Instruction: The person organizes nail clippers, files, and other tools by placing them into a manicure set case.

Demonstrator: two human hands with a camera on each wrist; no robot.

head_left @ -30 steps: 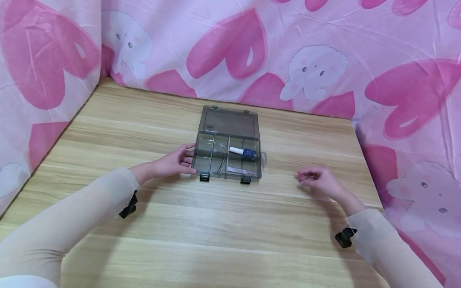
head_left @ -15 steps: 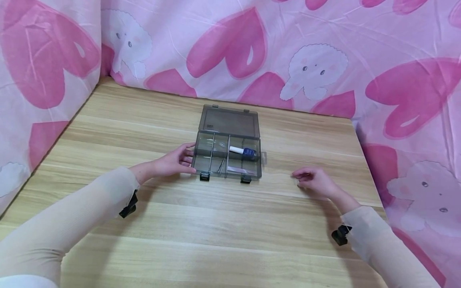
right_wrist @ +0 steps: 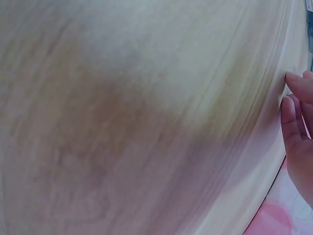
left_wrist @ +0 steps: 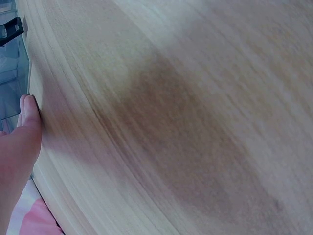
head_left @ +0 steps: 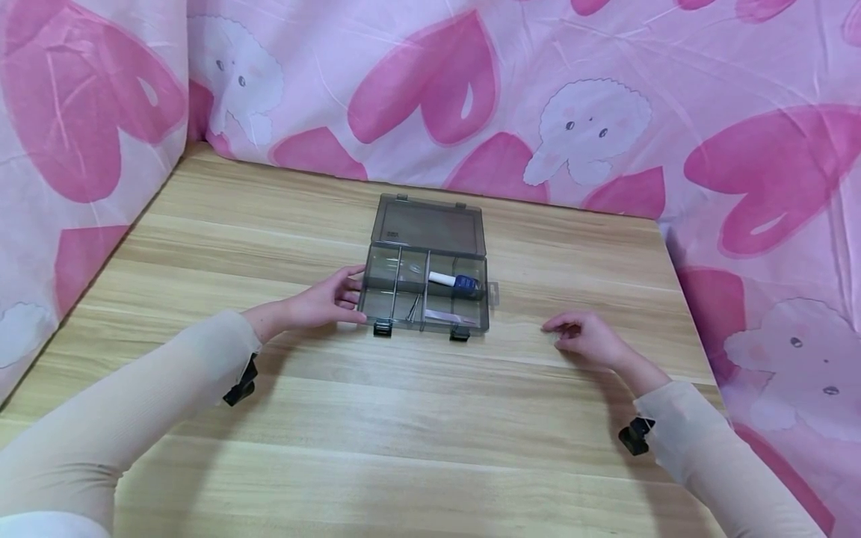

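A smoky see-through plastic compartment box (head_left: 397,288) lies on the table, its lid (head_left: 428,228) folded back. My left hand (head_left: 323,301) holds the box's left side, thumb at the front corner and fingers along the side wall. In the right compartment lies a nail polish bottle (head_left: 456,282) with a white cap and dark blue body, and a thin pale lilac strip (head_left: 449,317) in front of it. Thin metal pieces (head_left: 413,308) stand in the middle compartment. Right of the box, my right hand (head_left: 592,342) is low over the table, fingers bent; a tiny pale spot shows at its fingertips, and I cannot tell whether it is held.
Two black latches (head_left: 383,329) jut from the box's front edge, and a clear tab (head_left: 494,294) sticks out on its right. Pink patterned cloth (head_left: 430,90) hangs around the wood-grain table (head_left: 377,433) at the back and sides.
My right hand has shifted slightly left and settled, its fingertips now drawn closer together. My left hand and the box stay where they were.
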